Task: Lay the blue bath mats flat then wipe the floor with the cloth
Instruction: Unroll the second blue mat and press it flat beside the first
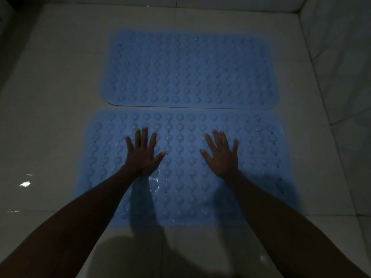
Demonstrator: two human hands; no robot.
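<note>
— Well, where are the mats?
— I see the near blue bath mat [186, 167] flat on the white tiled floor [50, 97]; the far blue bath mat [190, 71] lies just beyond it, edges nearly meeting.
— And the hands?
— My left hand [141, 152] and right hand [222, 153] press the near mat, fingers spread, gripping nothing, well apart.

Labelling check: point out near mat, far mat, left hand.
near mat [261, 157], head view, bare studded surface right of the hands
far mat [190, 69], head view, centre of its surface
left hand [141, 155], head view, back of the hand
</note>
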